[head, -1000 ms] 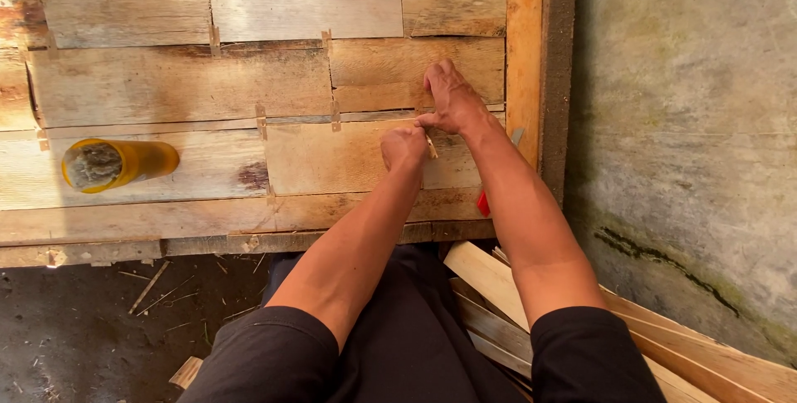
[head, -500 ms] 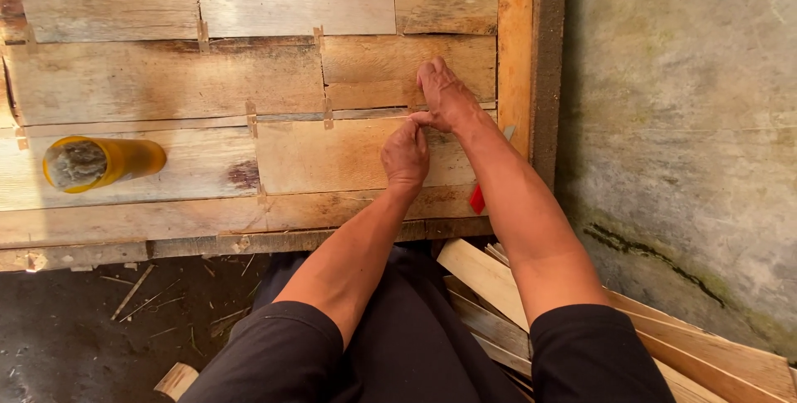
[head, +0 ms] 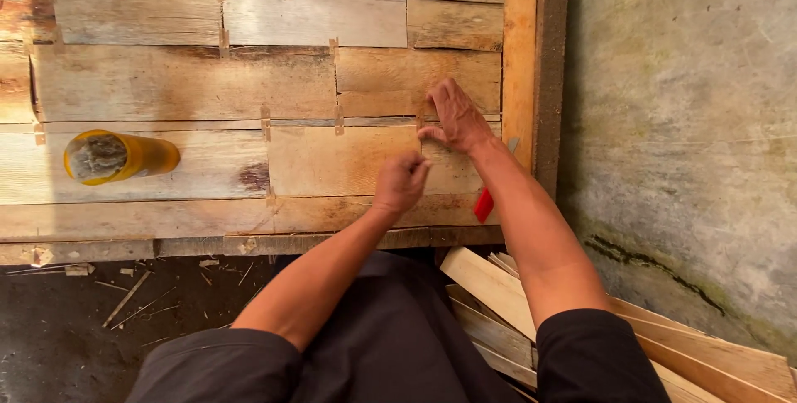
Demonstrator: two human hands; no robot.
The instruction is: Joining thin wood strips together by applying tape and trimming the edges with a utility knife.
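Down by the frame's right edge, right hand [head: 455, 117] presses flat, fingers spread, on the wooden panel [head: 332, 158], while left hand [head: 400, 182], nearer, hovers pinched shut just below-left.

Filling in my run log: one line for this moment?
right hand: flat on wooden panel | left hand: curled, beside it | yellow jar: lying left
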